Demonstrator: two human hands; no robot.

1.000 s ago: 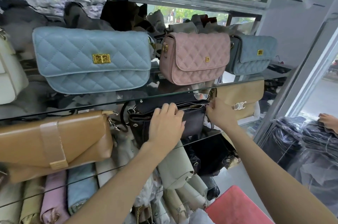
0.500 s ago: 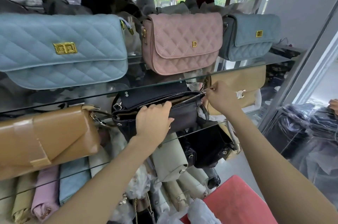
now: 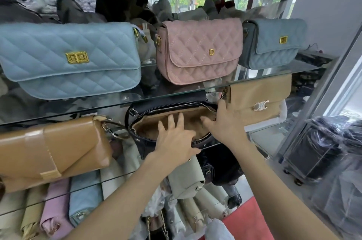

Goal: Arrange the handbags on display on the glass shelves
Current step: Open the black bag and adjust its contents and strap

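A black handbag (image 3: pixel 168 102) stands on the middle glass shelf (image 3: pixel 264 136), its zip open and its brown lining showing. My left hand (image 3: pixel 174 140) lies over the bag's front rim with straight fingers reaching into the opening. At the right end of the opening, my right hand (image 3: pixel 225 122) has its fingers spread and pointing into the bag. A brown flap bag (image 3: pixel 52 151) sits to the left on the same shelf, a tan bag (image 3: pixel 258 98) with a pale clasp to the right.
On the upper glass shelf (image 3: pixel 78 110) stand a light blue quilted bag (image 3: pixel 70 59), a pink quilted bag (image 3: pixel 199 51) and a grey-blue quilted bag (image 3: pixel 274 44). Several rolled bags (image 3: pixel 184 179) crowd below. A plastic-wrapped cart (image 3: pixel 323 151) stands at right.
The black bag's zip has gone from shut to open. My left hand moved from its front into the opening; my right hand left the zip's right end and spread over the opening.
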